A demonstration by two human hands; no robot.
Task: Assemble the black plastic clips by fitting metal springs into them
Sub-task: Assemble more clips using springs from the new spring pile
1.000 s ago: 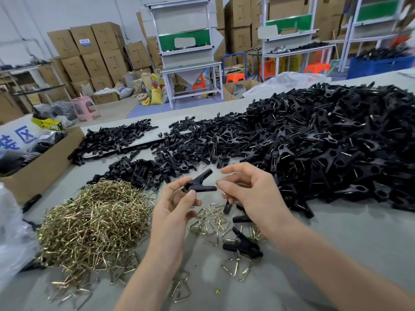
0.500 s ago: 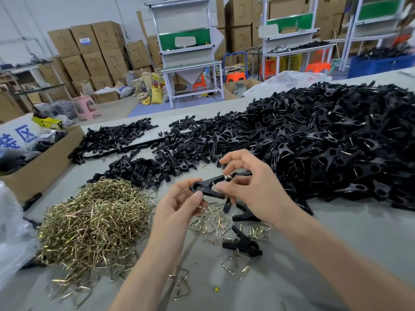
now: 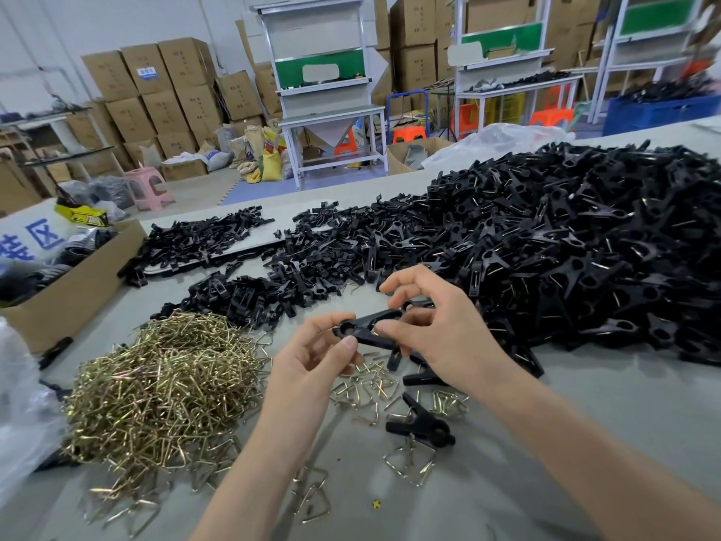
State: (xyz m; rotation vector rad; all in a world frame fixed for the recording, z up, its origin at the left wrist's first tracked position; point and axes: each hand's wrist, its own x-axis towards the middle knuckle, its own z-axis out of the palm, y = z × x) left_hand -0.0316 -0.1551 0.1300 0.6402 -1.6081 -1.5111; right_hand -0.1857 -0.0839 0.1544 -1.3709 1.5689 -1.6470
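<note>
Many finished clips (image 3: 565, 247) lie right of the spring heap (image 3: 164, 388), which I judge far from used up, and my left hand (image 3: 312, 359) and right hand (image 3: 443, 331) both pinch a single clip (image 3: 368, 328) just right of it

The worker shows me only two arms. The left grip (image 3: 312, 357) is a bare hand with slender fingers and a short, rounded thumbnail (image 3: 348, 342). Its bare left forearm (image 3: 257, 474) runs off at 6 o'clock. The right grip (image 3: 437, 329) is likewise a bare hand with slim fingers, on a bare right forearm (image 3: 585, 443) that leaves at 4 o'clock, uncovered all the way along.
</note>
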